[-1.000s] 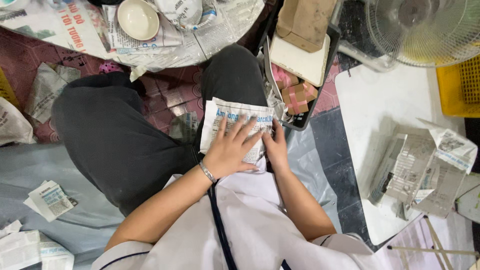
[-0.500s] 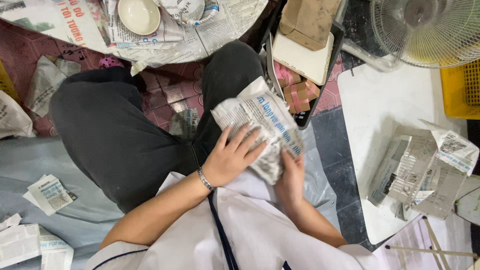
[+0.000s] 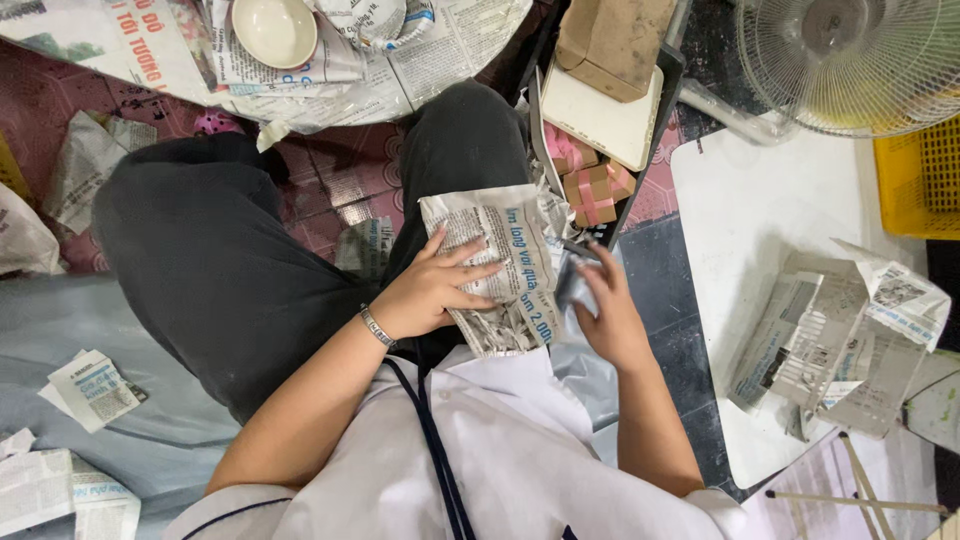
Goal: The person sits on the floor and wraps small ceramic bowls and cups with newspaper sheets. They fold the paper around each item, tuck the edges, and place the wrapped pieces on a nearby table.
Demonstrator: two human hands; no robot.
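Now, both hands are on a newspaper-wrapped bundle in the lap.

The left hand [image 3: 425, 290] lies flat over the newspaper bundle [image 3: 495, 265], fingers [image 3: 470, 270] spread and pressing it down against the dark trouser leg [image 3: 230, 270], wrist bent inward with a bracelet [image 3: 376, 327] showing. The right hand [image 3: 605, 310] comes in from the other side, fingers curled lightly at the bundle's right edge beside a grey plastic sheet [image 3: 575, 290]; whether they truly grip it I cannot tell. The bundle is an oblong, crumpled parcel of printed paper, tilted slightly. More wrapped parcels [image 3: 840, 335] sit on the white table [image 3: 760, 210].
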